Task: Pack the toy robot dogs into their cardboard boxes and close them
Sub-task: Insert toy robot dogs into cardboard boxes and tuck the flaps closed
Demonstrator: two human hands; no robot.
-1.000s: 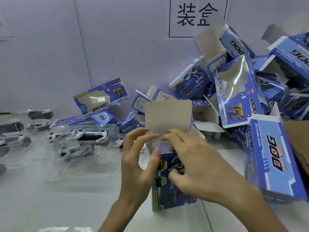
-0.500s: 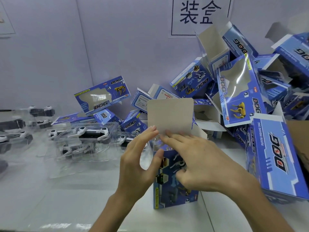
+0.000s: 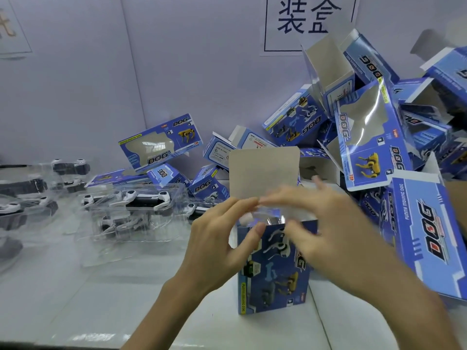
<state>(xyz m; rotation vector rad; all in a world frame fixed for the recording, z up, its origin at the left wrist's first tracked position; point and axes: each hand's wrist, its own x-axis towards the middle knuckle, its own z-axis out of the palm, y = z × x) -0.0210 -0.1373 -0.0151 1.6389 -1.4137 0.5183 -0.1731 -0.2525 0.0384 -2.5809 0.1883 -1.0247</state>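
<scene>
A glossy blue cardboard box (image 3: pixel 274 269) stands upright on the white table (image 3: pixel 75 286), its plain grey lid flap (image 3: pixel 264 173) raised. The left hand (image 3: pixel 217 246) pinches the box's top left corner; the blurred right hand (image 3: pixel 328 231) lies flat-fingered across the opening, where clear crinkled plastic (image 3: pixel 267 215) shows. Left, clear plastic trays (image 3: pixel 131 210) hold black-and-white toy dogs (image 3: pixel 141 199).

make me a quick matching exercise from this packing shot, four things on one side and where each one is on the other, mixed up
Things:
1. upright box
2. toy dogs in clear trays
3. paper sign
4. heap of empty boxes

Places:
A. on the wall, top centre
B. piled at the right, against the wall
C. standing on the table between the left hand and right hand
D. lying on the table at the left

Pairs: 1-C, 2-D, 3-A, 4-B
</scene>
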